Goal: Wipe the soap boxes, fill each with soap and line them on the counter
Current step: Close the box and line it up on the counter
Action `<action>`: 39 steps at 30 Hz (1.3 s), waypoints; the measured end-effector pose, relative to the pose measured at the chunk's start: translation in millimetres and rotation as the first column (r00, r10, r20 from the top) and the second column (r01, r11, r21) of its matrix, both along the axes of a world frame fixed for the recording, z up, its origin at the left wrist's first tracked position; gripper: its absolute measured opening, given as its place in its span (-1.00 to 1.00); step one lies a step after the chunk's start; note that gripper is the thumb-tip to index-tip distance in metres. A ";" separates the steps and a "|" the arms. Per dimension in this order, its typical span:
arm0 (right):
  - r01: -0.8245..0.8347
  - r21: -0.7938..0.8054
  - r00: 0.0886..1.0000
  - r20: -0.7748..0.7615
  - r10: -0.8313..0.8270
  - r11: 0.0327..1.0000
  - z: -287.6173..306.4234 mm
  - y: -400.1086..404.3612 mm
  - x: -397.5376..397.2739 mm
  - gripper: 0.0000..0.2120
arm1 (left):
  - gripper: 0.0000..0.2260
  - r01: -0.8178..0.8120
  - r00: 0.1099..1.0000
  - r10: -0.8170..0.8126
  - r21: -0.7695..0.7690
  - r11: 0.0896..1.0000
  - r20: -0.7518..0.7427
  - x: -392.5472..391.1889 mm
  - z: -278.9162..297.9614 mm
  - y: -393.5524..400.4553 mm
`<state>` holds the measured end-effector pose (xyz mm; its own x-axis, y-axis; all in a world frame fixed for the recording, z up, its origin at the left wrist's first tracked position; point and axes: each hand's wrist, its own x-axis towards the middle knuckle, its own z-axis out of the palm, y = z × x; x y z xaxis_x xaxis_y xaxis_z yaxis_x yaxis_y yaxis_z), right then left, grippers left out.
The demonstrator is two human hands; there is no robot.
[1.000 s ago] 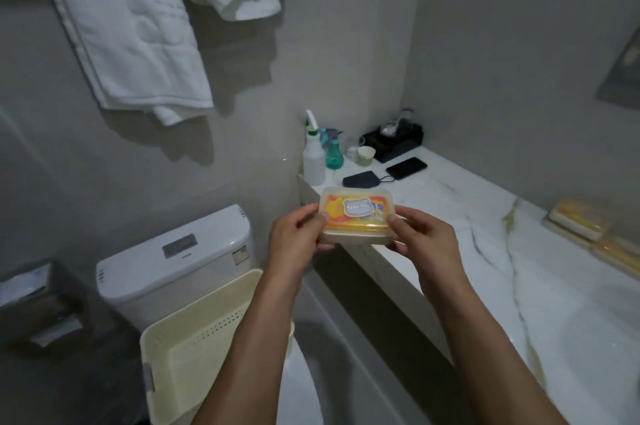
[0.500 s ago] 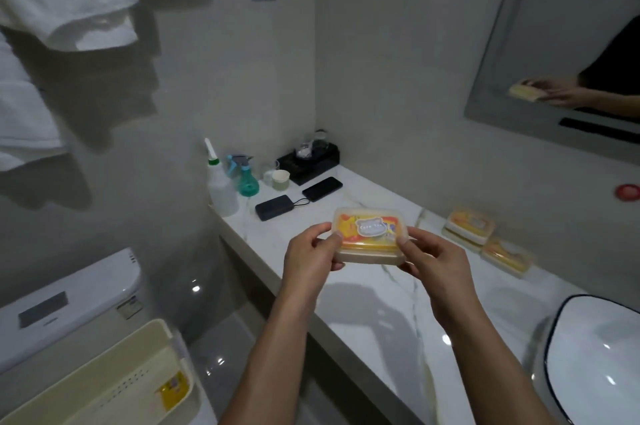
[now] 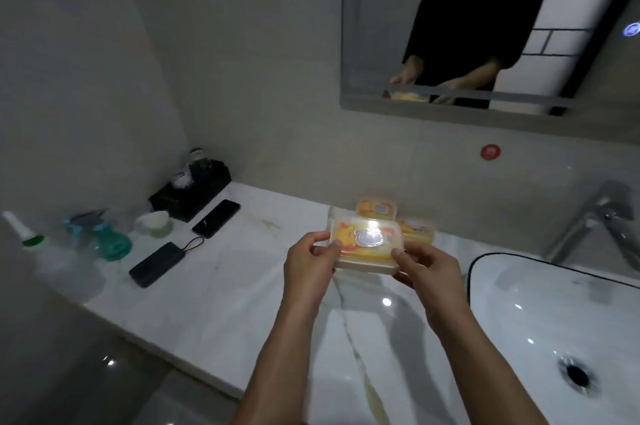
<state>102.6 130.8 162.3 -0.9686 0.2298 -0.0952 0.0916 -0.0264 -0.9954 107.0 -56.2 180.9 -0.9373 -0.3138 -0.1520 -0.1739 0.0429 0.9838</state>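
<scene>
- While both thumbs press on its lid, the left hand (image 3: 308, 265) and right hand (image 3: 427, 268) pinch the ends of a soap box (image 3: 365, 246) at mid-frame, above the counter (image 3: 221, 300).
- Just behind it, two more boxes (image 3: 376, 209) (image 3: 417, 231) lie on the counter by the wall.
- Right of the hands sits the sink (image 3: 554, 320); left of them lie a power bank (image 3: 156, 264) and a phone (image 3: 216, 218).
</scene>
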 end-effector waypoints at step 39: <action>0.421 0.084 0.792 0.451 -0.411 0.903 -122.5 126.5 -240.0 -0.82 | -0.76 0.313 0.936 -0.195 -0.443 0.840 0.293 -272.4 -114.9 162.0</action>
